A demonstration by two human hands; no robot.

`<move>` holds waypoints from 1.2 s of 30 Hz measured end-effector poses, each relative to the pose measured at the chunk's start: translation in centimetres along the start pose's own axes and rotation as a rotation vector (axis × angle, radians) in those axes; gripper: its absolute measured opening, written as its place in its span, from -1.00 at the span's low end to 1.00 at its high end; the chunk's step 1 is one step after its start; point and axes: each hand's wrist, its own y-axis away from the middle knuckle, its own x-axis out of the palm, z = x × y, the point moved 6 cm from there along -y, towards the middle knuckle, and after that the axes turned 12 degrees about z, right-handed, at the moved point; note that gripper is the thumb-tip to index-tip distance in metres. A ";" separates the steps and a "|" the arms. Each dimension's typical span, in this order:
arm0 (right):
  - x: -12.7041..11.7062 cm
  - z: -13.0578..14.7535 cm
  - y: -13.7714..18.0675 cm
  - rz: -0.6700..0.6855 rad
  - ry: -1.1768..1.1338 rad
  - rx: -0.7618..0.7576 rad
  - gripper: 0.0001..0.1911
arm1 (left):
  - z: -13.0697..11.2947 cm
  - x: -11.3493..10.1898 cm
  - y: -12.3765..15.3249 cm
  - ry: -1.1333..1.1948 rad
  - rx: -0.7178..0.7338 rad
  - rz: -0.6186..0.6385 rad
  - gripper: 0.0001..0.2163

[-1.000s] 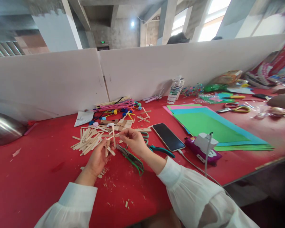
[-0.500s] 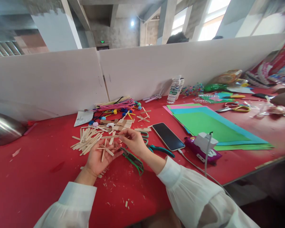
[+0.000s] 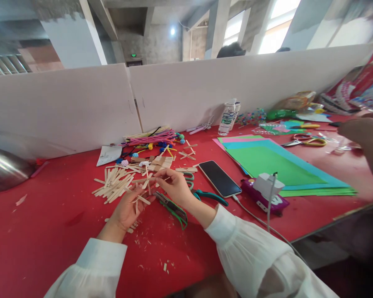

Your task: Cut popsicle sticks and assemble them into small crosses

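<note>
My left hand [image 3: 127, 210] has its fingers curled round a small star of crossed craft sticks [image 3: 143, 200], partly hidden by the thumb and fingers. Pinched in my right hand [image 3: 173, 184] is a second craft-stick star [image 3: 147, 180], held just above the first. A heap of loose craft sticks [image 3: 115, 183] lies behind my left hand. Under my right wrist rests a utility knife [image 3: 174, 207] with green at its side. The grey-green handles of scissors [image 3: 189, 179] and teal-handled pliers [image 3: 211, 196] show beyond my right hand.
Further back lie pink pipe cleaners [image 3: 151, 136] and another stick star [image 3: 189, 151]. To the right are a phone [image 3: 220, 178] on a cable, a purple power strip [image 3: 273, 203], coloured paper [image 3: 273, 159] and a water bottle [image 3: 226, 119]. A metal vessel [image 3: 8, 167] stands left. Another person's arm [image 3: 365, 134] reaches in.
My left hand has gone from a flat open palm to fingers closed round its star. The star in my right hand has turned and shows more fully. The other person's arm has moved further in.
</note>
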 end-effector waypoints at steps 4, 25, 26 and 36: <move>0.2 0.4 0.2 0.010 0.163 -0.033 -0.92 | -0.2 -0.4 0.0 -0.023 0.010 -0.062 -0.85; 0.2 0.1 0.1 0.020 0.093 0.007 -0.92 | -0.5 -0.6 0.2 -0.106 0.053 -0.191 -0.91; 0.2 0.0 0.0 0.021 0.054 0.021 -0.93 | -0.5 -0.6 0.2 -0.118 0.062 -0.183 -0.90; 0.4 -1.1 -0.3 0.071 -0.138 0.109 -0.95 | -0.4 -0.8 0.0 -0.094 0.076 -0.191 -0.94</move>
